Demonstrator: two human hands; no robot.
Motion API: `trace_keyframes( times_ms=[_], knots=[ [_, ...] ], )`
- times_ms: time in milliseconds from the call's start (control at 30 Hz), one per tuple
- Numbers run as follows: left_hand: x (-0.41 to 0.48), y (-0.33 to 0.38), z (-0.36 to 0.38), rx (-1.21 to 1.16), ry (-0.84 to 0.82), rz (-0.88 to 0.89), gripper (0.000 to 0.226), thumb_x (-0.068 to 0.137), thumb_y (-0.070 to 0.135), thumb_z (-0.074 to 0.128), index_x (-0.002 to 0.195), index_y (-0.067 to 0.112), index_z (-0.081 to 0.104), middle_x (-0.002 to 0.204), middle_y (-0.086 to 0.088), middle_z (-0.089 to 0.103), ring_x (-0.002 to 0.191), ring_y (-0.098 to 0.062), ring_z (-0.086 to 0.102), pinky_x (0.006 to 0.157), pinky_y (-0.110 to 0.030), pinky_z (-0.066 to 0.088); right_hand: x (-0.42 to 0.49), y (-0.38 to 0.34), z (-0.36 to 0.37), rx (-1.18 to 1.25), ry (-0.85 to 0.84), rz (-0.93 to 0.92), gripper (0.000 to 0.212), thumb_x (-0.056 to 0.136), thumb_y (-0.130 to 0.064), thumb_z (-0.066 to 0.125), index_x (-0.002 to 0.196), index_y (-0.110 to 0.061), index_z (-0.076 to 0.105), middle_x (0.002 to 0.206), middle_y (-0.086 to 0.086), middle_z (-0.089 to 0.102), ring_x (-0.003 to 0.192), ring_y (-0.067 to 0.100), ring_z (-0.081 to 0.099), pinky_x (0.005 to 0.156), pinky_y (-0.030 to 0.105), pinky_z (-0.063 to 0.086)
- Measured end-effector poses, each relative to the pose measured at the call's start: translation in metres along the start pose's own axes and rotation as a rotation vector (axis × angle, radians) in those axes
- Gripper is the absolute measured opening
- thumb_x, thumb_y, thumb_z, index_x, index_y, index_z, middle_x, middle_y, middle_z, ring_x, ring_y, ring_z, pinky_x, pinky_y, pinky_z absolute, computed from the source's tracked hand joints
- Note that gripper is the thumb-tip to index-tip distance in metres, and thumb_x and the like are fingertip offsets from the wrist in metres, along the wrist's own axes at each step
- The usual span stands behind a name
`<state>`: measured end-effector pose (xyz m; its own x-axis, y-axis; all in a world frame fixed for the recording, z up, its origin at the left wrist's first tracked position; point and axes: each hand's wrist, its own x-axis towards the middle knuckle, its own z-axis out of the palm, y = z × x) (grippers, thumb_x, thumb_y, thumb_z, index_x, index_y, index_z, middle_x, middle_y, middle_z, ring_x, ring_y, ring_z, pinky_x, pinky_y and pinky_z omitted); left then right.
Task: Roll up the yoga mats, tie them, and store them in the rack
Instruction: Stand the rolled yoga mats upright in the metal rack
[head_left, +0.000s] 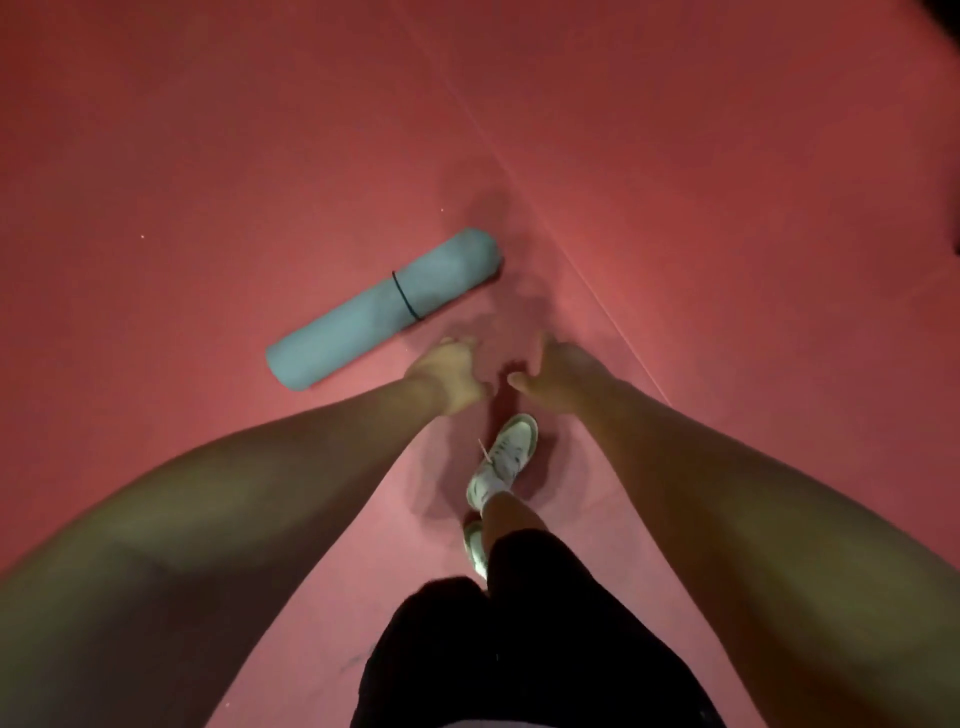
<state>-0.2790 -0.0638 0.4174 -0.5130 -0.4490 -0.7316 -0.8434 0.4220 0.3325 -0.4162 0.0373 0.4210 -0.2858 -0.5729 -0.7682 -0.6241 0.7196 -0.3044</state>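
Hovering fingers (460, 344), loosely curled, near mat (382, 309)

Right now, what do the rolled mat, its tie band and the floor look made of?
Rolled mat: probably soft foam or rubber, matte teal; it keeps a plump roll and shows no shine.
Tie band: thin dark elastic or cord; too thin to tell which.
Floor: matte red sheet or padding laid in panels, judging by the straight seams; exact material unclear.

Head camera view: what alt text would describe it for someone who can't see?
A rolled blue yoga mat, tied with a dark band, lies on a red floor. The person's left hand and right hand reach toward it, blurred, near a white shoe.
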Motion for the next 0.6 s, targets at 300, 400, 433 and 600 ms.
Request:
trace_keyframes(
  times_ms=[300,400,433,600],
  knots=[
    [0.164,-0.076,-0.069,0.042,-0.056,0.032,0.093,0.081,0.046,0.075,0.154,0.013,0.028,0.152,-0.015,0.038,0.139,-0.03,0.039,0.111,-0.034,0.035,0.149,-0.04,0.003,0.096,0.084,0.138,0.083,0.094,-0.059,0.052,0.153,-0.007,0.027,0.141,0.018,0.052,0.129,0.036,0.051,0.101,0.039,0.043],
    [0.246,-0.109,-0.064,0.118,-0.096,0.074,0.096,0.081,0.049,0.076,0.154,0.014,0.026,0.153,-0.016,0.036,0.141,-0.03,0.037,0.11,-0.032,0.033,0.224,-0.046,0.036,0.167,0.092,0.177,0.077,0.093,-0.059,0.054,0.147,-0.006,0.038,0.136,0.015,0.057,0.126,0.032,0.054,0.099,0.036,0.044],
    [0.276,-0.122,-0.056,0.144,-0.102,0.084,0.098,0.079,0.052,0.077,0.154,0.015,0.027,0.153,-0.016,0.036,0.14,-0.031,0.037,0.111,-0.034,0.034,0.252,-0.047,0.05,0.198,0.102,0.156,0.075,0.093,-0.058,0.055,0.145,-0.006,0.041,0.137,0.015,0.058,0.126,0.031,0.055,0.1,0.036,0.045],
    [0.419,-0.183,-0.009,0.297,-0.032,0.121,0.112,0.06,0.073,0.077,0.149,0.021,0.032,0.143,-0.015,0.041,0.133,-0.036,0.038,0.111,-0.041,0.034,0.393,-0.046,0.119,0.276,0.12,0.106,0.068,0.097,-0.057,0.048,0.147,-0.011,0.044,0.152,0.017,0.042,0.137,0.034,0.043,0.113,0.045,0.036]
  ],
)
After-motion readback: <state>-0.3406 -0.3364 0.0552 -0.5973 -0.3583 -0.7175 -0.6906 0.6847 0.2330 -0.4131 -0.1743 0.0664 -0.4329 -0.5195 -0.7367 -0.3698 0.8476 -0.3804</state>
